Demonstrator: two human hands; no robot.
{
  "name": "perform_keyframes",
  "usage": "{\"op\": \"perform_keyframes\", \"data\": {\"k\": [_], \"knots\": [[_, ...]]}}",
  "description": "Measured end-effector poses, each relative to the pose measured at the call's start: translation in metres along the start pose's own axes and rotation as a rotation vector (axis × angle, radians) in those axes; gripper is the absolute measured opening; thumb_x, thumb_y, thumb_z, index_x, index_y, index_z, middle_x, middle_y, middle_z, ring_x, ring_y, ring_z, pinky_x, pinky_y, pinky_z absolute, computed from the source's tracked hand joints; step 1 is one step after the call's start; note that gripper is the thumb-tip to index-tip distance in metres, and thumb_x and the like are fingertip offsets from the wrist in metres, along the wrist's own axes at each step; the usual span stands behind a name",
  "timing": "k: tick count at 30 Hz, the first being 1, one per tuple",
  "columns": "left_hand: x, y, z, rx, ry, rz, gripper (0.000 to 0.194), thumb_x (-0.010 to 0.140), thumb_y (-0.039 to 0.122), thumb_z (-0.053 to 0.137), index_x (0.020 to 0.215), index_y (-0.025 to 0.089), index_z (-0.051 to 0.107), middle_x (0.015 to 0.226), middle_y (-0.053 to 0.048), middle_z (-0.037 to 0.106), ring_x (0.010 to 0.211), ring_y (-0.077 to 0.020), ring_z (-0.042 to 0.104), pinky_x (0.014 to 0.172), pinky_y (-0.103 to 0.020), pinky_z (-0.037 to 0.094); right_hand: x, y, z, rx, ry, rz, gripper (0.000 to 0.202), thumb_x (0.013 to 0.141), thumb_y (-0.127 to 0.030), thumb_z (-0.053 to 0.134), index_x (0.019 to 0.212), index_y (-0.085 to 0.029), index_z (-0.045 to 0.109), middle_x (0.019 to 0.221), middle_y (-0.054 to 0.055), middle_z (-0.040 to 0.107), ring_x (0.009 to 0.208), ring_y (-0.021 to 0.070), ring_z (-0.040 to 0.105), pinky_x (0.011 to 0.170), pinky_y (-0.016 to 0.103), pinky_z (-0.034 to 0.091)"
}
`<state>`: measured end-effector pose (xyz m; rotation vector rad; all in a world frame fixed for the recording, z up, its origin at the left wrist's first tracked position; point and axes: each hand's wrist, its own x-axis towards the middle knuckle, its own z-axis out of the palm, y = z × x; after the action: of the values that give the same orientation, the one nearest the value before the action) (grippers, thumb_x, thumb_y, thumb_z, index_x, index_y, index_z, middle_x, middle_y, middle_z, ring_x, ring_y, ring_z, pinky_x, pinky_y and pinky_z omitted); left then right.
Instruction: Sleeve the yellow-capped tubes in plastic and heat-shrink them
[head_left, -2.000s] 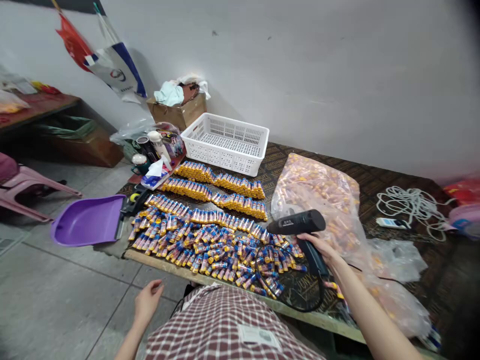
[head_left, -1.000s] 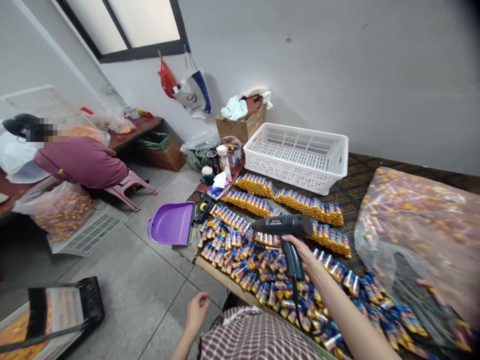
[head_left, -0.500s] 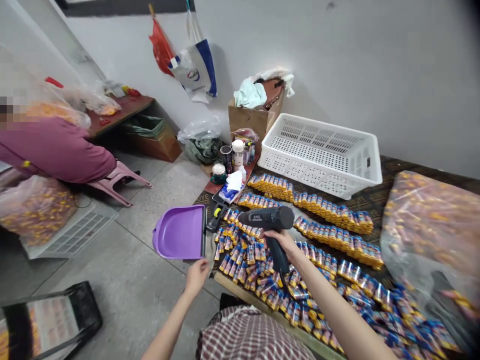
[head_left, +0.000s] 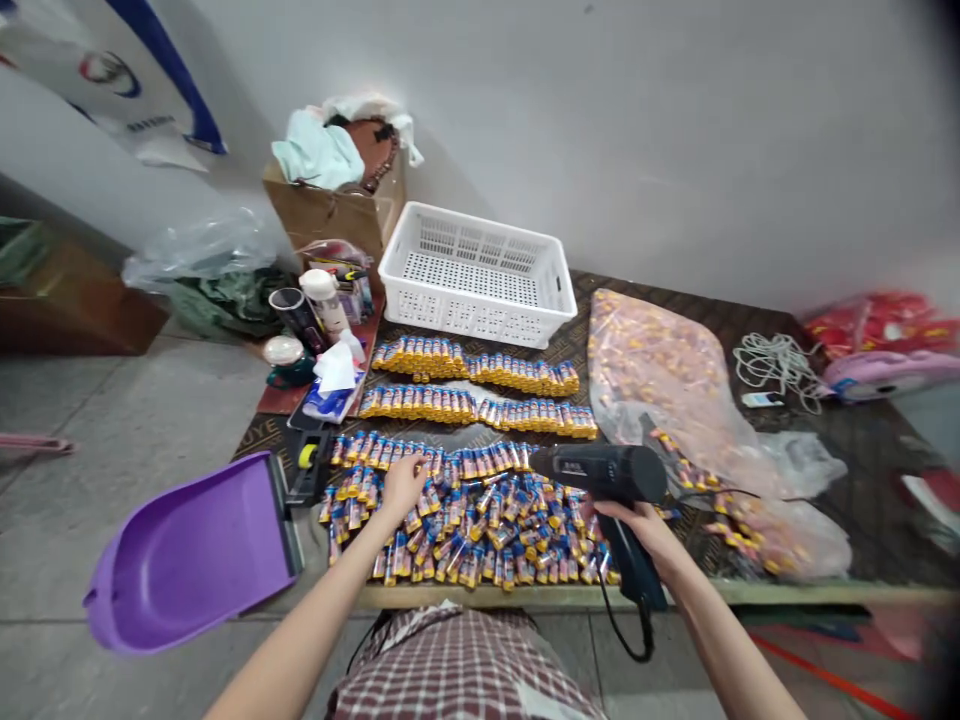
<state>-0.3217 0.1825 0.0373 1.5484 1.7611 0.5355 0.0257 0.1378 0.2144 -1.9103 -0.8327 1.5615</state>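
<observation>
My right hand [head_left: 637, 525] is wrapped round the handle of a black heat gun [head_left: 604, 470], whose nozzle points left over the table. A cord loops down from the handle. My left hand [head_left: 405, 485] rests at the left part of many small blue-and-yellow capped tubes [head_left: 487, 530], its fingers curled together; whether anything is between them is hidden. Loose tubes lie in a heap nearest me, with a standing row just beyond them. Farther back, neat stacked rows of tubes [head_left: 420, 405] stand on the dark table [head_left: 645, 385].
A white plastic crate [head_left: 480, 325] stands behind the rows. A purple dustpan [head_left: 202, 550] and a tape dispenser [head_left: 307, 470] are at left, near cups and tissues [head_left: 337, 370]. Plastic bags of small pieces [head_left: 667, 350] and coiled white cord [head_left: 776, 365] lie at right.
My view has swung right. My left hand has moved from beside the dustpan onto the tubes. The heat gun, still in my right hand, has moved to the right side of the heap.
</observation>
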Motion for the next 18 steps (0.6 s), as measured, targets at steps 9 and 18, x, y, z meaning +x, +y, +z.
{"op": "perform_keyframes", "data": {"k": [9,18], "knots": [[0.063,0.11,0.14,0.193,-0.307,0.258,0.058,0.08,0.036,0.053,0.134,0.018,0.042,0.148,-0.013,0.031,0.136,-0.0317,0.026,0.109,-0.047,0.023,-0.036,0.026,-0.084,0.255,0.327,-0.054,0.033,0.059,-0.036,0.075,0.085,-0.018,0.068,0.067,0.005,0.07,0.049,0.0179,0.06,0.04,0.025,0.048],[0.025,0.131,0.206,0.371,-0.267,0.257,0.067,0.083,0.056,0.036,0.138,0.018,0.035,0.151,-0.012,0.022,0.138,-0.0324,0.018,0.112,-0.051,0.009,-0.026,0.05,-0.109,0.307,0.216,0.06,0.034,0.059,-0.038,0.078,0.083,-0.015,0.069,0.055,0.003,0.066,0.05,0.0156,0.059,0.044,0.022,0.047]]}}
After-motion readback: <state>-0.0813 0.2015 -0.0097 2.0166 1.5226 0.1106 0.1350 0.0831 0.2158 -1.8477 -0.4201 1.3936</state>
